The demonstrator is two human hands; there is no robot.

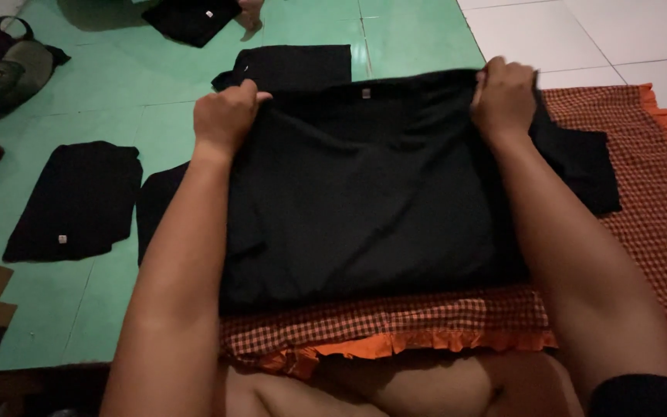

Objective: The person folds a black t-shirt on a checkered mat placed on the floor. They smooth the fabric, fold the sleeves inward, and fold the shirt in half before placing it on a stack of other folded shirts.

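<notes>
Left hand [225, 116] & right hand [503, 94] both clenched on top edge of black shirt [364, 201], 1 per shoulder, near collar tag [366, 93]. Shirt spread flat on orange checked cloth [642, 193] over green floor [418, 38], w/ 3 folded black shirts [71, 197] nearby. Probably mid-fold: next needs even pull, edges aligned, no creases.

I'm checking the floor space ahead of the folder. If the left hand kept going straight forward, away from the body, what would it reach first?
Probably the folded black garment on the green floor just beyond the left hand, which grips the far edge of the black shirt. Depth is hard to judge, so the gap is uncertain.
</notes>
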